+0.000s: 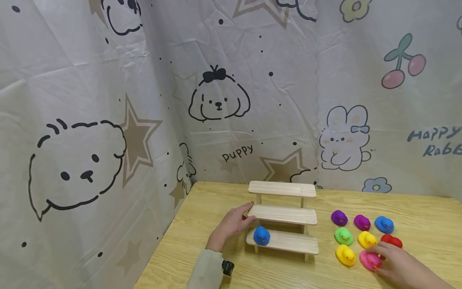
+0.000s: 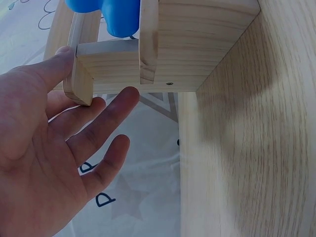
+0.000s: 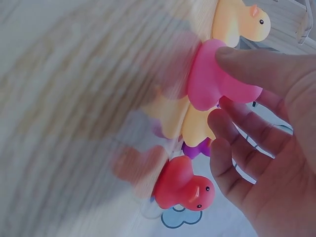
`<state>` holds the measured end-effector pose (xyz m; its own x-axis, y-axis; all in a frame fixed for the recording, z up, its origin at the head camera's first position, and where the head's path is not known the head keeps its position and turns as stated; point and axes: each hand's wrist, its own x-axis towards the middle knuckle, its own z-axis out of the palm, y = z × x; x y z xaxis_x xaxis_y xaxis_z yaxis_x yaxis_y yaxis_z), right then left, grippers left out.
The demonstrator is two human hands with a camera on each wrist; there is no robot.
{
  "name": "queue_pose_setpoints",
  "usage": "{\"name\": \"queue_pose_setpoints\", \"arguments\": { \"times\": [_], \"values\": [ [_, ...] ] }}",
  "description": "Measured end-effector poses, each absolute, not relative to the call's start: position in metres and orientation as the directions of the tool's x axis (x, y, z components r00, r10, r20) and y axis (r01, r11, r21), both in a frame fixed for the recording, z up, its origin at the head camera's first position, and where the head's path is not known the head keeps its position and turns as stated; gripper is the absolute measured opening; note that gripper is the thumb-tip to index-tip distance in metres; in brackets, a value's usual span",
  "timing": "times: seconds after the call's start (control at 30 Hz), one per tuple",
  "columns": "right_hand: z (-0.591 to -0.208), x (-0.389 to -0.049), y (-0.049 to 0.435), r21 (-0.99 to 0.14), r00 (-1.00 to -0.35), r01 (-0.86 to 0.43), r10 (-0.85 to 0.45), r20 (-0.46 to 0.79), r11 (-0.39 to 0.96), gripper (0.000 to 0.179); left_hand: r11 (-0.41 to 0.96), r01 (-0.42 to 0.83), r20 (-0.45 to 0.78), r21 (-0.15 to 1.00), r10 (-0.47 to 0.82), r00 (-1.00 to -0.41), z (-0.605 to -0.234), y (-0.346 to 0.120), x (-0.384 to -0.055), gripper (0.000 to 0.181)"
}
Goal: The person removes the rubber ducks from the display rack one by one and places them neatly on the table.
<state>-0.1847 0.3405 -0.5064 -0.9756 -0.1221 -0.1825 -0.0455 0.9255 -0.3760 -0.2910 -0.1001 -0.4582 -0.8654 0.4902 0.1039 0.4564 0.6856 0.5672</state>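
A three-tier wooden shelf stands on the table, with a blue rubber duck at the left end of its lowest tier. My left hand holds the left end of the middle tier; the left wrist view shows the thumb on one side of the plank and fingers on the other. To the shelf's right, my right hand grips a pink rubber duck between thumb and fingers, low at the tabletop. A red duck sits beside that hand, partly hidden by it in the head view.
Behind the pink duck are two yellow ducks, a green duck, a purple duck, a magenta duck and another blue duck. A printed curtain hangs along the table's back and left edges.
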Motion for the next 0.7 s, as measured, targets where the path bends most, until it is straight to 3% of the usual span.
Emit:
{"name": "queue_pose_setpoints", "arguments": {
  "times": [0.27, 0.7],
  "values": [
    [-0.5063, -0.1833, 0.3400, -0.373, -0.980, -0.072, -0.135, -0.146, 0.925, 0.036, 0.693, 0.449, 0.096, 0.564, 0.485, -0.869, -0.4580, -0.0996, -0.2892, 0.056],
    [-0.5118, -0.1904, 0.3414, -0.380, -0.980, -0.061, -0.127, -0.152, 0.923, 0.043, 0.699, 0.443, 0.086, 0.562, 0.483, -0.871, -0.4574, -0.1004, -0.2905, 0.057]
  ]
}}
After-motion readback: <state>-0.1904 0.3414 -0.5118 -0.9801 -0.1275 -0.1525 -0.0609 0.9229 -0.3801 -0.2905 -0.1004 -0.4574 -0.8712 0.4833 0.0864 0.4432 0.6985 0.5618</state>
